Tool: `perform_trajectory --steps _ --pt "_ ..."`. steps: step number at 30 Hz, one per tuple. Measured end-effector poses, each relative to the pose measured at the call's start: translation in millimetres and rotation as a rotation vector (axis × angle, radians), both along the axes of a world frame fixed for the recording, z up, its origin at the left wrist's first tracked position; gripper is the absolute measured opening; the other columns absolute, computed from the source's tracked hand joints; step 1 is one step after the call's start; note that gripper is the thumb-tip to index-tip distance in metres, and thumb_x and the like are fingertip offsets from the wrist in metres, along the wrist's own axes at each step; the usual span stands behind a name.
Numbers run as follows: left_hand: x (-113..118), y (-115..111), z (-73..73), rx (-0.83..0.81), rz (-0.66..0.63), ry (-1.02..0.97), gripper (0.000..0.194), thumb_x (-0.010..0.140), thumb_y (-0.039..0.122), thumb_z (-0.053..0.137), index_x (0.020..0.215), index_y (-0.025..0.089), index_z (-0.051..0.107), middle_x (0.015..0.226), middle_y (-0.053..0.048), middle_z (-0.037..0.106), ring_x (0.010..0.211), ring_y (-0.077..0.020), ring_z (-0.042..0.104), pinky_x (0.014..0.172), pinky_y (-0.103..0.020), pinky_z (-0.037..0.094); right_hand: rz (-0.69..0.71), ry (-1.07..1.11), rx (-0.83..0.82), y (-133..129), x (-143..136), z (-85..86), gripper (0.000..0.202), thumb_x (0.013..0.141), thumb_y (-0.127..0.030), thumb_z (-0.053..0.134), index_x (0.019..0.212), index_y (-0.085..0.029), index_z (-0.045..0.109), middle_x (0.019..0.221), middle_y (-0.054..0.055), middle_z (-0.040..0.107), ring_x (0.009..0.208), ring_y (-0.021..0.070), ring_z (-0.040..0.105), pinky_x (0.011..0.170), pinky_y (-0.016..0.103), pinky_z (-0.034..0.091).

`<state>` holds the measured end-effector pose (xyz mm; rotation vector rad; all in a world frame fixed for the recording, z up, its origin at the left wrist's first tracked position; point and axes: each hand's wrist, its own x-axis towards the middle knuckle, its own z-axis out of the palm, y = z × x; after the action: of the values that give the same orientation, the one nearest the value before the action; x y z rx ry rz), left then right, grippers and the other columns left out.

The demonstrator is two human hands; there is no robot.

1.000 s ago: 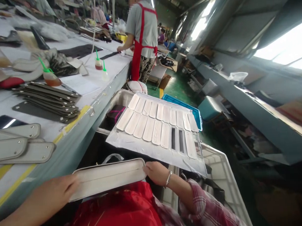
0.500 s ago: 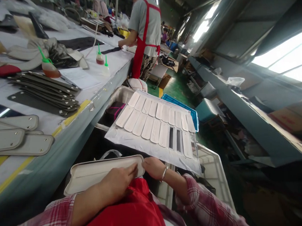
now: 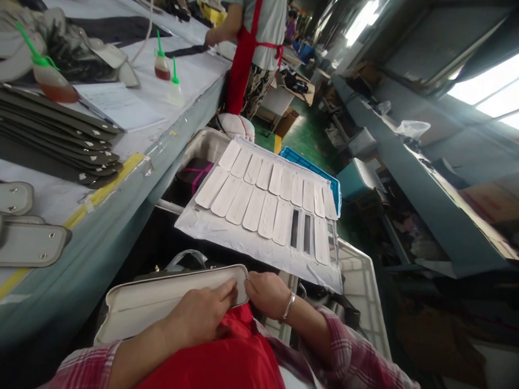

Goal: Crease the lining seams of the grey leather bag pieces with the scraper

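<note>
A long off-white panel (image 3: 139, 300) with rounded corners and a dark edge lies across my lap, above the red apron (image 3: 207, 369). My left hand (image 3: 202, 314) grips it near its right end, fingers along its pale face and thumb out of sight. At the rounded right end, my right hand (image 3: 266, 294) pinches the edge between thumb and fingers; a bracelet circles that wrist. Just beyond, a white-covered board (image 3: 227, 233) carries two rows of narrow pale strips (image 3: 254, 209), with two dark slots in the front row.
At left, the worktable (image 3: 158, 156) bears stacked dark flaps (image 3: 46, 132), pale panels with metal eyelets (image 3: 29, 242) and green-tipped bottles (image 3: 54, 83). A white crate (image 3: 373, 293) and a blue crate (image 3: 334, 185) stand by the board. Another person (image 3: 257, 51) works farther along the table.
My view has shifted, so the table items sit farther left and higher. Both hands keep their hold on the panel with little visible change.
</note>
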<state>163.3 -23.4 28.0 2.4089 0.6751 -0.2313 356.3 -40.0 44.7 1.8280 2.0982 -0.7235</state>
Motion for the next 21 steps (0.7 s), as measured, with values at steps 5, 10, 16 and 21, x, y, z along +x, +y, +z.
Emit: perform_trajectory --steps 5,10,16,21 --pt "-1 1 -3.6 0.015 -0.017 -0.014 0.059 0.079 0.042 0.049 0.133 0.019 0.039 0.145 -0.011 0.025 0.096 -0.0293 0.059 0.081 -0.042 0.048 0.041 0.011 -0.030 5 0 5.6 0.032 0.092 -0.029 0.030 0.074 -0.016 0.052 0.069 0.005 0.060 0.063 0.0129 0.056 0.056 0.024 0.031" --pt "-1 2 -5.0 0.042 -0.023 -0.008 0.064 0.078 0.045 0.049 0.134 0.018 0.037 0.145 -0.012 0.026 0.091 -0.0288 0.060 0.078 -0.043 0.050 -0.003 0.069 0.022 5 1 2.0 0.030 0.091 -0.029 0.034 0.069 -0.017 0.048 0.063 0.001 0.056 0.058 0.0102 0.051 0.053 0.023 0.027" --pt "-1 2 0.3 0.031 -0.024 -0.013 0.066 0.076 0.047 0.049 0.134 0.018 0.036 0.145 -0.011 0.025 0.095 -0.0289 0.059 0.079 -0.042 0.050 -0.086 0.348 -0.067 2 9 1.9 0.028 0.090 -0.034 0.034 0.068 -0.018 0.041 0.063 0.001 0.051 0.056 0.0113 0.049 0.055 0.025 0.032" --pt "-3 0 6.3 0.025 0.008 -0.024 0.064 0.076 0.047 0.050 0.133 0.019 0.038 0.145 -0.008 0.026 0.097 -0.0283 0.059 0.084 -0.040 0.048 -0.372 0.836 -0.523 6 27 -15.7 0.042 0.087 -0.055 0.028 0.071 -0.018 0.040 0.055 -0.002 0.049 0.043 0.0102 0.050 0.043 0.022 0.036"
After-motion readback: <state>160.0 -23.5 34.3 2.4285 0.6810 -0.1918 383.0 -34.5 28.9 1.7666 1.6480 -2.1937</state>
